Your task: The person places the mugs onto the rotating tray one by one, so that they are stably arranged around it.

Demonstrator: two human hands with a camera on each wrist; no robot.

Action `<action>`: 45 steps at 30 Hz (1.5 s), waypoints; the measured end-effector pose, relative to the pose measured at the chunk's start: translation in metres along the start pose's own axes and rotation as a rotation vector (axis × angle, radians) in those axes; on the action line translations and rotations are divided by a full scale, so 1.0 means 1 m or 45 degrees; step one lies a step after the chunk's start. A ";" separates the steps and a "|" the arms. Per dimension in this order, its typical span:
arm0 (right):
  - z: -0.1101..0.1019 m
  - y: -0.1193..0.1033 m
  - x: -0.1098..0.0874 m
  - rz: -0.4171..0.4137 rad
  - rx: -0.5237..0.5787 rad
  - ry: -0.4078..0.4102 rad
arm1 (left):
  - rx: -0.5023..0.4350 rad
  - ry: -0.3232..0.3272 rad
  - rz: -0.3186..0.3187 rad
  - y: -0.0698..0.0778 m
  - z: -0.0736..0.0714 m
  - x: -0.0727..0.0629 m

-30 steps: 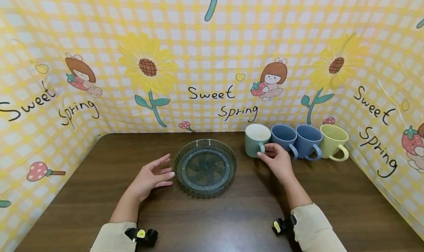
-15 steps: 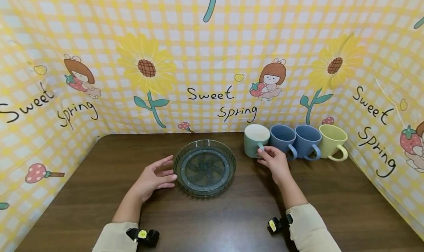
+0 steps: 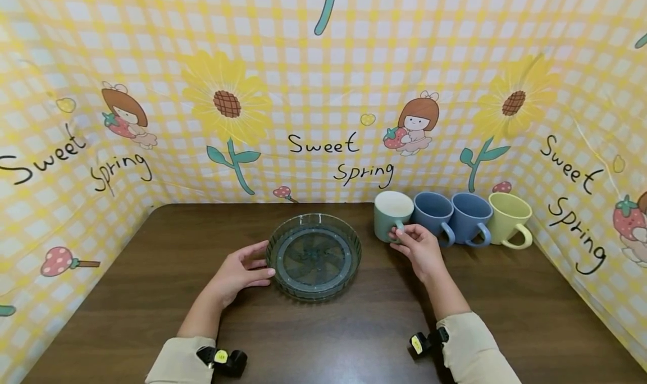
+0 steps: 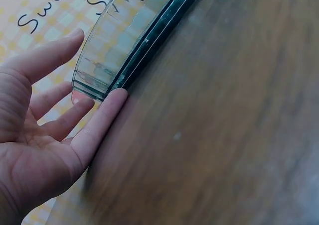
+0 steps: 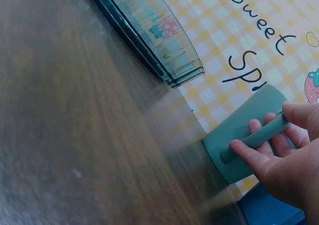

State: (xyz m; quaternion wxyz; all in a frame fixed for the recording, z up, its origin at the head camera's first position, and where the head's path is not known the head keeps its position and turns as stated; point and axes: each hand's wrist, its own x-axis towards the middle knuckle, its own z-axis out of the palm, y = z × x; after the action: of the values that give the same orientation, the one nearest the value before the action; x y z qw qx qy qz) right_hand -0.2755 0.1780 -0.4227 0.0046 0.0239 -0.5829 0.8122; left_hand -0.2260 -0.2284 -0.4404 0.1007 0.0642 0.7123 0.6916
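Note:
A round clear-glass dish (image 3: 314,292) with ribbed sides lies on the table. At its left side is my left hand (image 3: 235,274), fingers extended and spread, thumb tip at the rim in the head view. In the left wrist view, one finger (image 4: 102,123) reaches the foot of the dish wall (image 4: 132,36). My right hand (image 3: 420,255) holds the handle of a green mug (image 3: 385,218) with a pale inside. The right wrist view shows the thumb at the handle's top and fingers around it, the mug (image 5: 239,130) standing upright on the table.
Right of the green mug, two blue mugs (image 3: 432,205) (image 3: 467,218) and a yellow-green mug (image 3: 505,215) stand close in a row. Behind the brown wooden table (image 3: 323,344) and along its sides hangs a yellow checked cloth (image 3: 323,81).
My left hand has moved right, up to the dish's edge. My right hand's fingers have shifted slightly down and left to settle around the green mug's handle. The mugs and dish stay put.

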 end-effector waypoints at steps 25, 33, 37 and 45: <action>-0.005 -0.009 -0.008 -0.085 -0.098 -0.116 | 0.002 0.016 -0.006 0.001 0.005 -0.001; -0.004 -0.014 -0.011 -0.093 -0.100 -0.170 | -0.007 0.023 -0.003 0.000 0.004 0.000; -0.001 -0.017 -0.011 -0.094 -0.127 -0.197 | -0.017 0.037 0.001 0.000 0.004 -0.001; 0.005 -0.023 -0.010 -0.085 -0.156 -0.223 | -0.022 0.043 -0.009 0.002 0.004 -0.001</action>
State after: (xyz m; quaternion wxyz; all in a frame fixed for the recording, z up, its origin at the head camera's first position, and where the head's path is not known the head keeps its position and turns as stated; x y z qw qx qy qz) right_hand -0.2646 0.1803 -0.3999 -0.0178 0.1137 -0.6286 0.7691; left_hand -0.2237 -0.2244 -0.4382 0.0917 0.0490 0.7081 0.6984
